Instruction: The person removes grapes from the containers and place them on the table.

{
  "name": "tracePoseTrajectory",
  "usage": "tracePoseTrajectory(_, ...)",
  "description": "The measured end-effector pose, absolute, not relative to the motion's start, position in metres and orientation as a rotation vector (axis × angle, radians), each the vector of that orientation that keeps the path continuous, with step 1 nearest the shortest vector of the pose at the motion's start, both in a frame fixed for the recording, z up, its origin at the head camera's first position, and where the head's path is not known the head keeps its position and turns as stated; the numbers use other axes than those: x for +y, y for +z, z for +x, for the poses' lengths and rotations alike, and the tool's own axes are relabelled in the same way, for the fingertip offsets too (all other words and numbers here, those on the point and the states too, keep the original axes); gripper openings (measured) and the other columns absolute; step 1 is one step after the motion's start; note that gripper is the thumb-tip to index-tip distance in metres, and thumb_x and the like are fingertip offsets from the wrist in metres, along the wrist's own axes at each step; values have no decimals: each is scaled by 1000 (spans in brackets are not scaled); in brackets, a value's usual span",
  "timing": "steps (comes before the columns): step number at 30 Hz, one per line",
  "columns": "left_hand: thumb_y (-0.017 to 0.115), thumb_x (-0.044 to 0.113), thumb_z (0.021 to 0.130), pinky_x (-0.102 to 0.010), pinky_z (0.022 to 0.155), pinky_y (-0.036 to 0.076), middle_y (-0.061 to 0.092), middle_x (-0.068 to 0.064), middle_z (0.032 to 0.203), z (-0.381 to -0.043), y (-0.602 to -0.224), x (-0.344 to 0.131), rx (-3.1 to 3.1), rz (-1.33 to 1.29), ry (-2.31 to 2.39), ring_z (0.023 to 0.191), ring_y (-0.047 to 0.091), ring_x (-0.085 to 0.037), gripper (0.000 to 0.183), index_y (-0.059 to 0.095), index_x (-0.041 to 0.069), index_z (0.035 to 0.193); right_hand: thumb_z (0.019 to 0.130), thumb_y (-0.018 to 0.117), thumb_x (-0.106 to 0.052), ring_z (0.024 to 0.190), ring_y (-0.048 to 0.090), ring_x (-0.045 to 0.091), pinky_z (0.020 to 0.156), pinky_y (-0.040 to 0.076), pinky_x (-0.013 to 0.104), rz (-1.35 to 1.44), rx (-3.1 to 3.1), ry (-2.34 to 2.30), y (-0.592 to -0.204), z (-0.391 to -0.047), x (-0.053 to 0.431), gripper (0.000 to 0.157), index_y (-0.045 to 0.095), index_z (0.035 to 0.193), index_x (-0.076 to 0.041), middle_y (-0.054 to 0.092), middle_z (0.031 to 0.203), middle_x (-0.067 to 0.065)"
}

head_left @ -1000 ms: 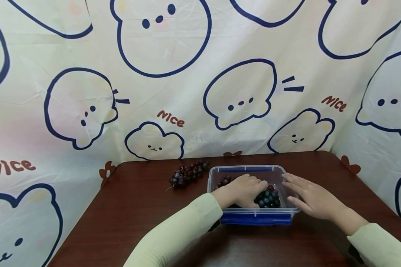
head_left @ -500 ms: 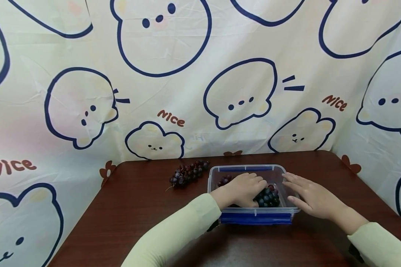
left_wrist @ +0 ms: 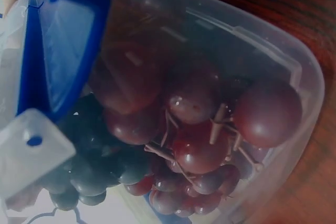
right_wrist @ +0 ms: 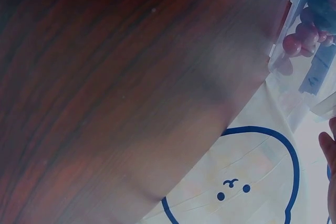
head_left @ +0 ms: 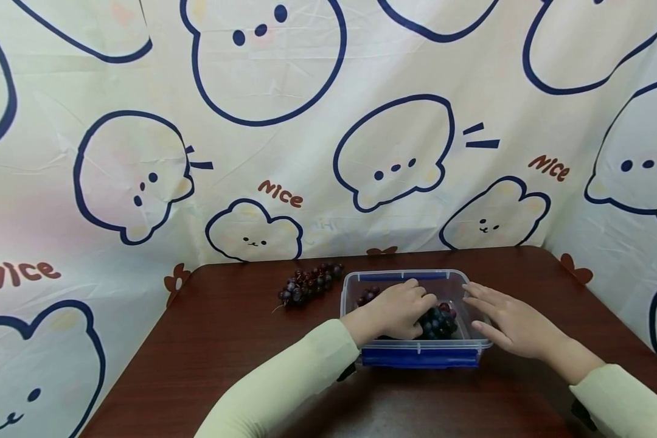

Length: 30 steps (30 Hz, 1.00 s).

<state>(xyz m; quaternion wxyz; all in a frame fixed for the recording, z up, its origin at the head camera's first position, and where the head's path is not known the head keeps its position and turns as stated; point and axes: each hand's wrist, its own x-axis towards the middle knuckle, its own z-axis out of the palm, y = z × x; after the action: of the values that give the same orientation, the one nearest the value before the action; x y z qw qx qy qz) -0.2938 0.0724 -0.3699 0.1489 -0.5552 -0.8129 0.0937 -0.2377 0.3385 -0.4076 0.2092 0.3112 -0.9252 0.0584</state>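
Note:
A clear plastic food container [head_left: 394,345] with blue latches stands on the table, with grapes inside. My left hand [head_left: 395,311] reaches in over its front rim, fingers curled onto a bunch of dark grapes [head_left: 440,323]; the fingertips are hidden behind the hand. Reddish grapes [head_left: 367,296] lie at the container's left end. Through the wall, the left wrist view shows red grapes [left_wrist: 202,148] with brown stems beside the dark ones [left_wrist: 92,169]. My right hand [head_left: 511,319] rests at the right rim with its fingers straight.
Another bunch of dark red grapes [head_left: 308,286] lies on the brown wooden table [head_left: 241,340], left of the container near the back. A cartoon-printed cloth [head_left: 317,152] hangs behind and beside the table.
My left hand's fingers have curled more and its knuckles have risen slightly. The dark grapes have shifted a little left. The right hand stays at the rim.

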Motion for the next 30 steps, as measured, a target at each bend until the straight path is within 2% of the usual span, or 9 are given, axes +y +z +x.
tracePoseTrajectory(4,65,19,85,-22,74,41,64,2,92,-292,-368,70,-2279,-1597,255,75,49,-11,28,63,12,112,86,71,-26,125,49,37,95,45,52,862,-2570,158,-409,-238,339,48,63,126,-3,51,140,18)
tracePoseTrajectory(11,66,15,85,-22,81,46,67,0,100,-289,-368,68,-2189,-1597,252,85,59,-11,28,66,10,112,86,70,-27,126,49,36,103,39,41,862,-2566,160,-410,-238,340,48,63,127,-3,50,140,17)
tracePoseTrajectory(16,66,20,90,-23,83,48,67,0,104,-287,-368,67,-2090,-1572,321,90,60,-12,26,66,11,114,86,71,-25,125,49,36,102,39,40,865,-2562,160,-411,-239,340,47,63,127,-3,50,140,17)
tracePoseTrajectory(22,52,20,101,-23,84,49,68,3,108,-285,-369,66,-1938,-1505,404,96,60,-11,23,68,15,116,87,70,-26,126,49,35,102,40,41,860,-2568,163,-411,-239,341,48,62,128,-3,50,141,16)
tracePoseTrajectory(27,52,19,102,-25,88,49,68,3,111,-286,-371,63,-1834,-1465,448,100,61,-11,23,68,16,118,87,70,-27,126,49,36,97,45,47,858,-2573,167,-411,-239,340,48,62,128,-4,50,141,17)
tracePoseTrajectory(30,53,17,102,-25,90,48,67,2,114,-287,-372,61,-1802,-1450,452,103,61,-11,24,68,14,120,87,70,-27,126,49,36,98,44,46,856,-2571,169,-412,-239,341,48,62,129,-4,50,141,17)
